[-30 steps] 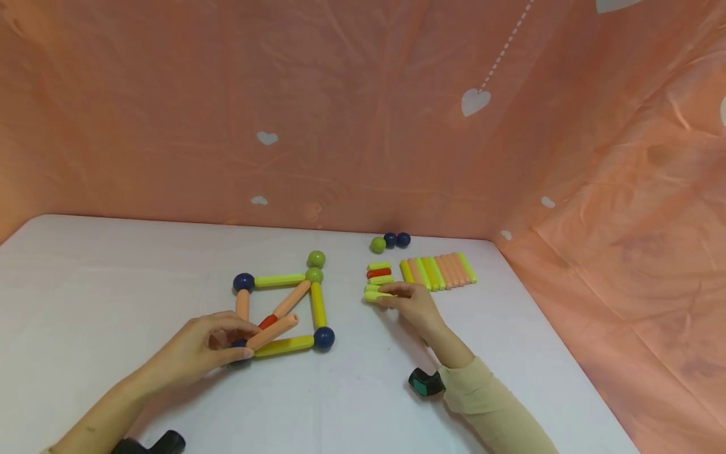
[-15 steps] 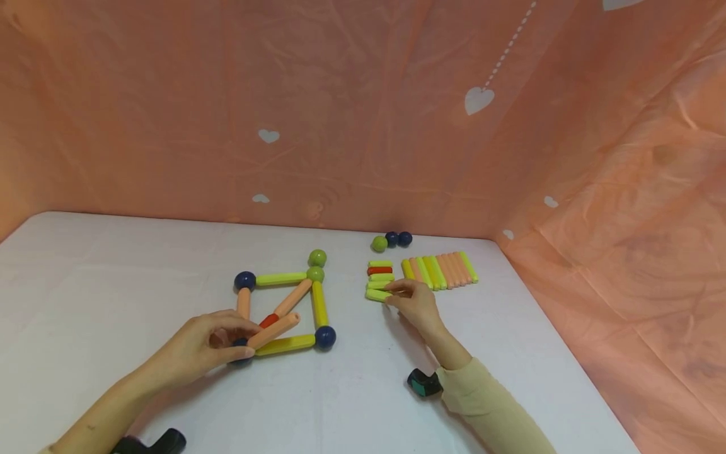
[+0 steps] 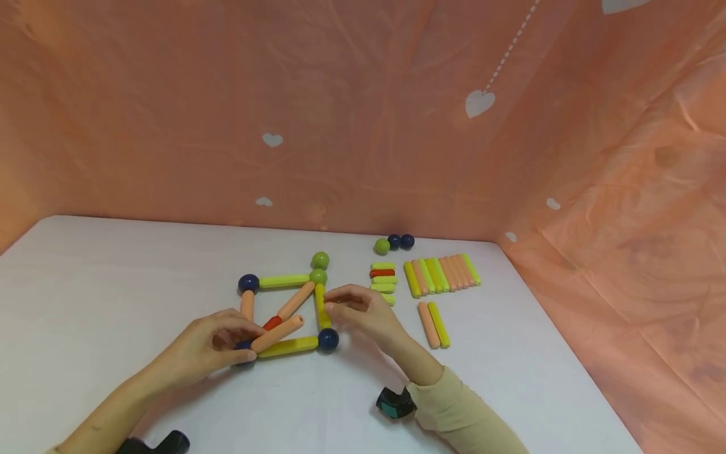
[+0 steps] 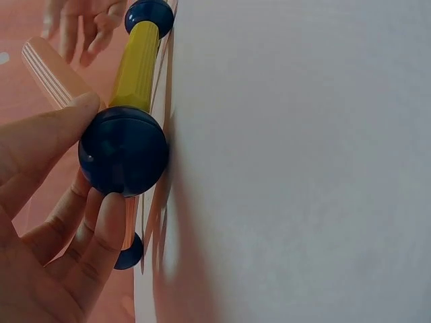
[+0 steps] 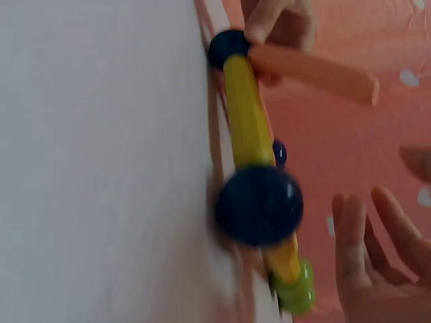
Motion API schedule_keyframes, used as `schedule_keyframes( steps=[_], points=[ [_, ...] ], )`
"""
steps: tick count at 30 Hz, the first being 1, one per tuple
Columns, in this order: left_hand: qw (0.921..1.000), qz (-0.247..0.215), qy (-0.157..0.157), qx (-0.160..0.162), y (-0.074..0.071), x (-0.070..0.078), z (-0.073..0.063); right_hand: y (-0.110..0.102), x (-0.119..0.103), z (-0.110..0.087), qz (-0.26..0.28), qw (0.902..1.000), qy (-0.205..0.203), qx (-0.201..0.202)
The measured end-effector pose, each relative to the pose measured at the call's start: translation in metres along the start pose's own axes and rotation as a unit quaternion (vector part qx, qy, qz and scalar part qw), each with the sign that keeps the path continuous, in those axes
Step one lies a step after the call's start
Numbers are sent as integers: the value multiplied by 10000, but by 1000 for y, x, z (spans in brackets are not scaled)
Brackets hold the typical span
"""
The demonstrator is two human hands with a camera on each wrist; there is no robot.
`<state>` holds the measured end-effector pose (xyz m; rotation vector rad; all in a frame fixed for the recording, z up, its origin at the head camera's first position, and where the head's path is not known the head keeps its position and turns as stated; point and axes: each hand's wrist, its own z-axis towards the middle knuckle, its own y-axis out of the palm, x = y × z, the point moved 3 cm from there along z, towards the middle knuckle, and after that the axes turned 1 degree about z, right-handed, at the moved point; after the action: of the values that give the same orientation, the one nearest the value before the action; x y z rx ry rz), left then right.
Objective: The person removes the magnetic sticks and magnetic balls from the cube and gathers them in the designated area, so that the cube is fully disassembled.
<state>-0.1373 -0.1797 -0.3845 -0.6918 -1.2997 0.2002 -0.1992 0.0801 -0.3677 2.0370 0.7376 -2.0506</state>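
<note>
On the white table lies a flat four-sided frame of toy building sticks and balls, crossed by a peach stick (image 3: 296,300) and a red stick (image 3: 273,323). My left hand (image 3: 207,347) pinches the blue ball (image 4: 123,151) at its near left corner between thumb and fingers. From that ball another peach stick (image 3: 278,334) tilts upward. My right hand (image 3: 363,315) hovers beside the yellow stick (image 3: 322,306) on the frame's right side. In the right wrist view its fingers (image 5: 351,235) are spread, with nothing visible between them. A blue ball (image 5: 260,205) forms the near right corner.
Short green sticks and a red one (image 3: 382,273) lie stacked right of the frame. A row of longer yellow, green and peach sticks (image 3: 442,275) lies farther right, with a loose pair (image 3: 433,325) nearer. Loose balls (image 3: 394,242) sit at the back edge.
My right hand has left the short sticks and moved left to the frame, uncovering the loose peach and yellow pair. My left hand keeps its hold on the blue ball.
</note>
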Motion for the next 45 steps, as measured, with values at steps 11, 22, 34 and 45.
schedule_keyframes(
  steps=[11,22,34,45],
  points=[
    [9999,81,-25,60,-3,-3,-5,42,-6,2,387,9936,-1,-1060],
    [9991,-98,-386,-136,-4,-10,-7,48,-5,6,72,9961,-116,-876],
    [9978,124,-616,-194,-4,-12,-7,28,-1,3,338,9981,170,-497],
    [9967,228,-668,-400,-4,-13,-3,-23,15,-17,726,9970,273,11]
  ],
)
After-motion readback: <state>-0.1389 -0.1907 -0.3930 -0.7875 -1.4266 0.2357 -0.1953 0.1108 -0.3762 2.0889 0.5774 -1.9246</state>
